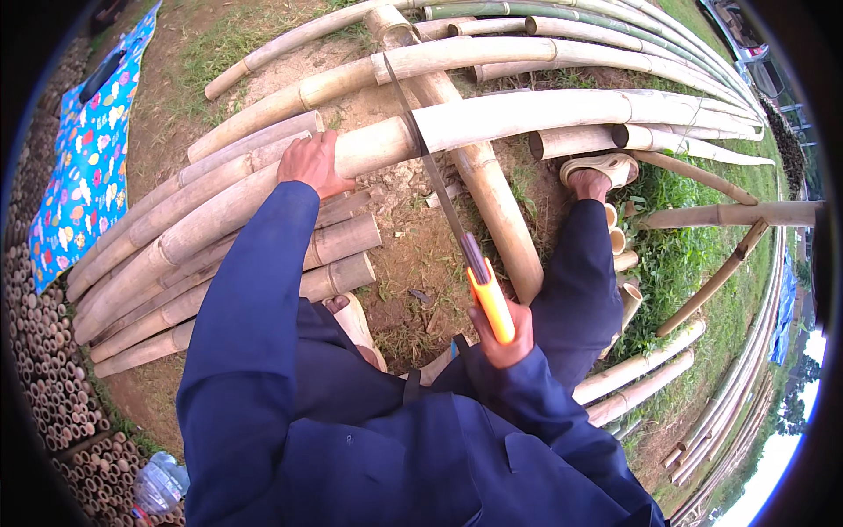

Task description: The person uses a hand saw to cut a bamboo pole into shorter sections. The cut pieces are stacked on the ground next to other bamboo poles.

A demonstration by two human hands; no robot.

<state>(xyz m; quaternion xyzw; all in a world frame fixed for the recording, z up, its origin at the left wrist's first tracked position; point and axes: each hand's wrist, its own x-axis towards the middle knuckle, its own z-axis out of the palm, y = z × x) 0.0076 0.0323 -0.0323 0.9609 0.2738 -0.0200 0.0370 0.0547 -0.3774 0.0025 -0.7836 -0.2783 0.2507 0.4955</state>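
Note:
My right hand [507,336] is closed round the orange handle of a hand saw [444,200]. The long, narrow blade runs up and away, lying across a thick bamboo pole [378,147] where its colour turns from tan to pale. My left hand [309,163] presses on that pole left of the blade, thumb toward the saw, fingers over its far side. Beneath the pole lies a crosswise bamboo support [492,202]. Whether the blade has cut into the pole I cannot tell.
Cut bamboo lengths [342,239] lie below my left arm. More long poles [597,57] stretch away at the top. A sandalled foot [590,180] stands beside the support. Stacked bamboo pieces [53,351], a blue patterned cloth [92,145] and a plastic bottle [161,481] are on the left.

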